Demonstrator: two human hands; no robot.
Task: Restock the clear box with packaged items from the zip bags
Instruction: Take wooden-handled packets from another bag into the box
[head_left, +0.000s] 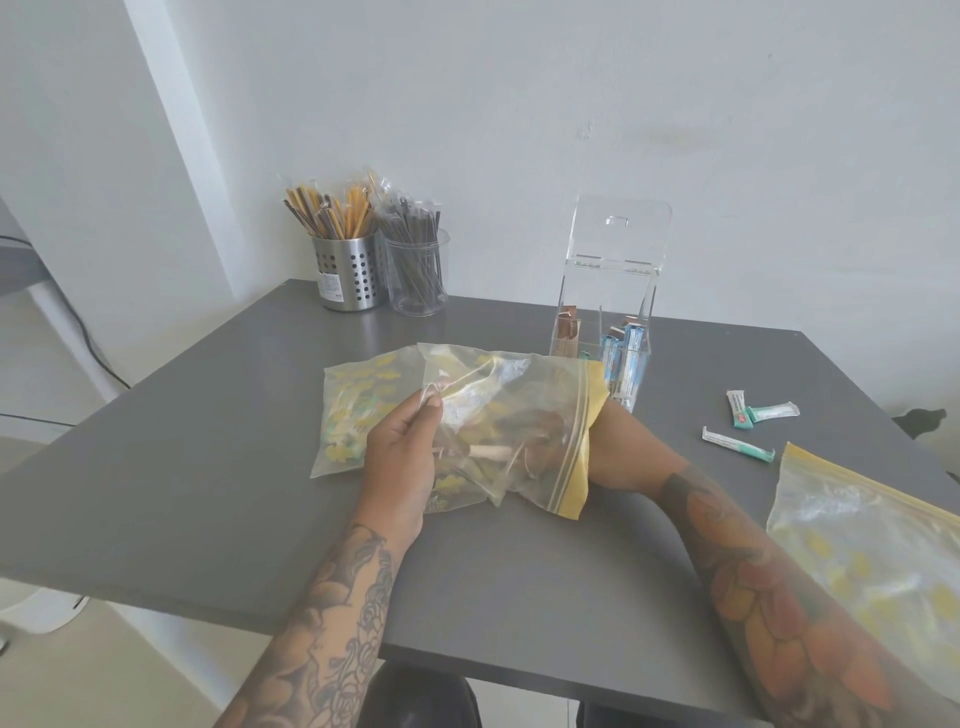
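Left hand (402, 447) is pinching the zip bag (498, 431), just in front of the clear box (602, 312). Right hand (540, 436) is lying inside the bag; its fingers cannot be made out. Film looks limp, slippery; packets light. Best gripping near the zip edge.

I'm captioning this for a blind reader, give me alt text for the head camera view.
A person's left hand pinches a zip bag while the right hand reaches inside it, above a grey table. Behind stands an open clear box holding a few packets.
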